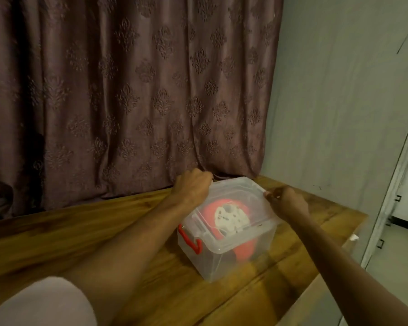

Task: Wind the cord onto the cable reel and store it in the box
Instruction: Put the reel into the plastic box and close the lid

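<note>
A clear plastic box (222, 262) with a red handle (190, 241) stands on the wooden table (80, 231), near its far right corner. Its clear lid (240, 203) lies on top. Through the plastic I see the red cable reel (226, 220) with a white centre, lying inside. My left hand (193, 187) grips the lid's far left edge with curled fingers. My right hand (285, 201) pinches the lid's right edge. The cord itself cannot be made out.
A brown patterned curtain (127, 90) hangs right behind the table. A pale wall (339, 102) stands to the right, with a white door frame (396, 196) beyond the table's right edge. A light sleeve (40, 302) shows at bottom left.
</note>
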